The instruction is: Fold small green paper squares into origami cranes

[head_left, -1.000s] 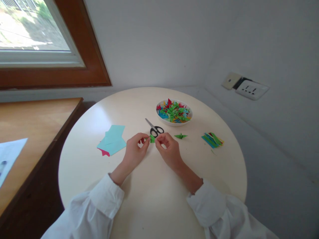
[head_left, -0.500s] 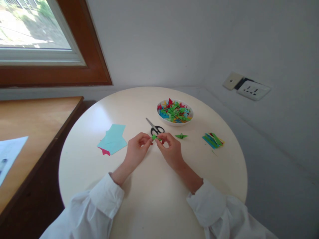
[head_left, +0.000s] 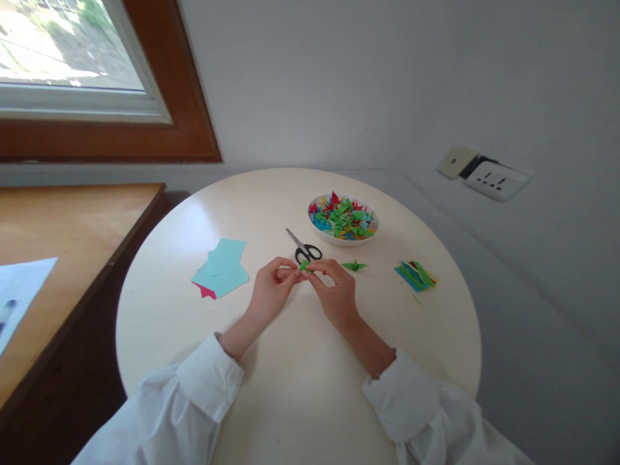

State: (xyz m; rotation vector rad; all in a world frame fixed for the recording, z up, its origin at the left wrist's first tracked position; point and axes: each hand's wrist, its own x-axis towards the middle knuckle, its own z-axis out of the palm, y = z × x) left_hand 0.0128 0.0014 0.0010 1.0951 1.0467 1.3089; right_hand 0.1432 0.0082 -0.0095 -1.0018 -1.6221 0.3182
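Observation:
Between my fingertips is a small piece of folded green paper, partly hidden by the fingers. My left hand pinches it from the left, and my right hand pinches it from the right. Just beyond the fingers lie scissors with black handles, blades pointing away to the left. To the right of my right hand rests a green paper crane. Farther back, a white bowl holds many small paper cranes in green, red, blue and yellow.
Light blue paper sheets with a pink piece under them lie at the left of the round white table. Coloured paper strips are piled at the right. A wooden desk stands beyond the table's left edge.
The view has shifted slightly. My fingers have changed their hold a little on the green paper, which looks turned and more upright. Both hands stay together in the same place.

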